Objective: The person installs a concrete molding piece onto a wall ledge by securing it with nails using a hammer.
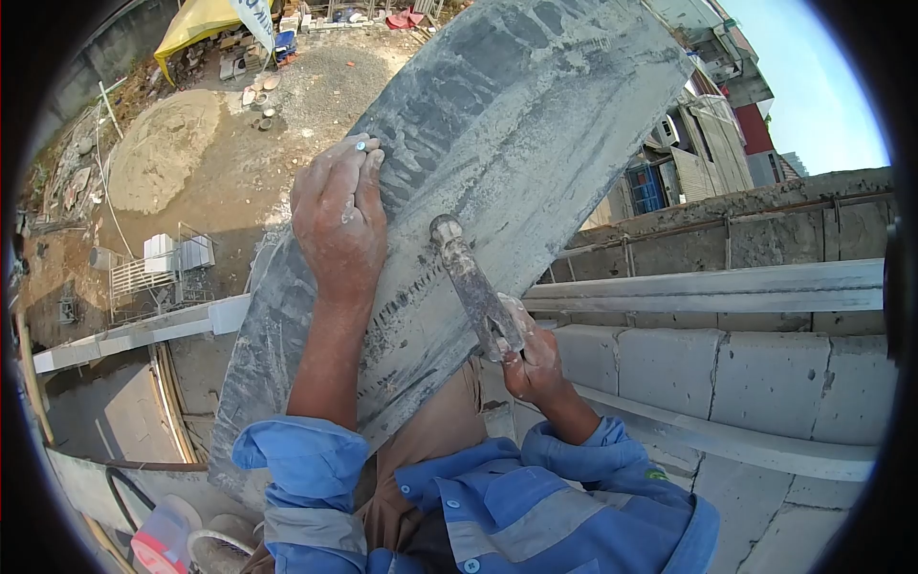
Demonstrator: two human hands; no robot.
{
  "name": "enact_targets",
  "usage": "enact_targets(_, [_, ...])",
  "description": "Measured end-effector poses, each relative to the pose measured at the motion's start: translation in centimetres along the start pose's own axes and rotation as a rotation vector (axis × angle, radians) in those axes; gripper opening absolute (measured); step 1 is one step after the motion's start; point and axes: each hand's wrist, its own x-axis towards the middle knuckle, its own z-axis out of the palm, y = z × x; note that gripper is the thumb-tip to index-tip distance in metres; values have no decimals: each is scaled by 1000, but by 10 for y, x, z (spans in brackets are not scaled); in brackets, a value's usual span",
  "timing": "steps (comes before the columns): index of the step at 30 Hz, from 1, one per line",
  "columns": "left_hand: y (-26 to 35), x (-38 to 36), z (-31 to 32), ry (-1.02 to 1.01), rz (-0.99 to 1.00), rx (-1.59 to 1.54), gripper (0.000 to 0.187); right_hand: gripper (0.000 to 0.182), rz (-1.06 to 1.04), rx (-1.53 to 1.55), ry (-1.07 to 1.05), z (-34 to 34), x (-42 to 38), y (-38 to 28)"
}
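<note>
A long grey board, smeared with dried cement, slants across the view in front of my body. My left hand, coated with pale dust, rests on its left side. Between the fingertips is a small nail with a pale blue head; its shank is hidden. My right hand is closed around a worn claw hammer over the lower right edge of the board. The round striking face points up and left, apart from the nail, and the handle is mostly hidden behind the head.
Pale block walling with a light metal beam runs along the right. Far below on the left lie a sand heap and a yellow tarp. A clear tub with a pink lid and a bucket stand at lower left.
</note>
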Motion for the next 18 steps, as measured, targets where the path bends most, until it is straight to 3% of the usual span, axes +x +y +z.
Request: enact_targets(18, [1,0,-1,-10,-67,-23,12,47,-10,20,8,1,0,3])
